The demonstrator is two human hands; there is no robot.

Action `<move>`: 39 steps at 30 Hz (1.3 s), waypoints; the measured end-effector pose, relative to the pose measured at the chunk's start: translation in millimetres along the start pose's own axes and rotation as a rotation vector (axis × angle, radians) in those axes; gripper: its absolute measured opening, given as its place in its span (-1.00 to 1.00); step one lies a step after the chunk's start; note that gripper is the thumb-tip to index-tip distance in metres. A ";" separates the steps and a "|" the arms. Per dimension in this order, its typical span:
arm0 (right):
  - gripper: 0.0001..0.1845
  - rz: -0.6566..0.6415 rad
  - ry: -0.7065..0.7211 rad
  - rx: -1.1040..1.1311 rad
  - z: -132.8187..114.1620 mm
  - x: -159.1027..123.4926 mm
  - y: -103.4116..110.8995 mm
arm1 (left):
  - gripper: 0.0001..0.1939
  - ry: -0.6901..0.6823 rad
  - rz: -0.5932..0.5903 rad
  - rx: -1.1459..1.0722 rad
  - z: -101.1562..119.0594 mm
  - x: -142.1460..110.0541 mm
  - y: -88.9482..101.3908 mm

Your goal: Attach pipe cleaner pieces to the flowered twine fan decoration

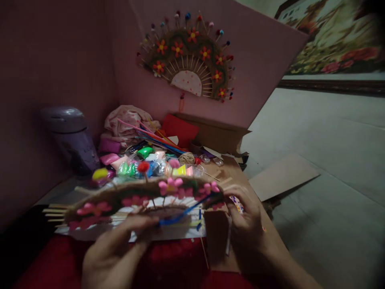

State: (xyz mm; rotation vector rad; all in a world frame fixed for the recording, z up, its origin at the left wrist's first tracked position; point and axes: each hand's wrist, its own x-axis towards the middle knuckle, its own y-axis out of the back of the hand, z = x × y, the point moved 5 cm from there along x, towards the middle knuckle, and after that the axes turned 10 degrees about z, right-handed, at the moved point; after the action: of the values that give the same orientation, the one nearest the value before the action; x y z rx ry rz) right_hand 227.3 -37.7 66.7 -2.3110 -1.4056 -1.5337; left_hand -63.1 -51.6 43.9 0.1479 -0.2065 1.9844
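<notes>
Fan-shaped craft piece (pixel 120 198) is held up over the near part of the desk (pixel 239 170), between the person's two hands. Brown arc, green band along it, pink flowers (pixel 171 186) set across the front. Red ball (pixel 143 167) on a stick stands above its top edge; yellow ball (pixel 100 174) to the left.

Left hand (pixel 117 249), near: fingers pinching the end of a blue strip (pixel 177 218), which slants up to the right across the craft piece. Right hand (pixel 245 214): fingers closed on the right end of the piece; cannot tell whether they also grip the strip. Blur softens both hands.

Below, a white sheet (pixel 168 234); thin sticks (pixel 55 212) jut out at the left. Brown cardboard (pixel 218 237) lies near right, just beside the right hand.

Beyond the piece: bright packets (pixel 146 152), a twine ball (pixel 187 158), a bundle of coloured stems (pixel 159 139) in front of crumpled pink cloth (pixel 128 118). Purple bottle (pixel 75 144) upright, far left. On the far pink wall (pixel 255 52), a second fan (pixel 177 49) with orange flowers, coloured balls tipping its sticks.
</notes>
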 end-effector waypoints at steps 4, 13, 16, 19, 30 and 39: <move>-0.89 -0.061 -0.114 -0.041 12.5 31.7 -20.1 | -0.78 0.114 -0.113 -0.142 3.9 42.1 -32.2; -0.85 -0.324 -0.305 0.052 38.0 65.7 -54.8 | -0.79 0.179 -0.177 -0.247 4.2 103.3 -76.4; -0.82 -0.351 -0.267 -0.039 41.5 67.6 -53.5 | -0.78 0.161 -0.133 -0.235 -0.9 111.0 -76.1; -0.78 -0.267 -0.260 -0.133 56.9 66.8 -42.5 | -0.75 0.147 -0.123 -0.244 -7.0 113.9 -73.2; -0.76 -0.180 -0.344 -0.450 128.7 72.9 -24.8 | -0.71 0.089 -0.204 -0.151 -17.5 102.2 -65.0; -0.72 -0.359 -0.306 -0.586 130.8 105.9 -63.6 | -0.65 0.212 -0.206 -0.069 -17.4 95.3 -50.1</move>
State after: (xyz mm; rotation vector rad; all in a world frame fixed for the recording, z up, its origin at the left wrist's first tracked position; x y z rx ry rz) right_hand 288.7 130.8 51.9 -2.8462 -1.6978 -1.9790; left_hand -56.5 57.1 49.7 -0.0830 -0.1168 1.7705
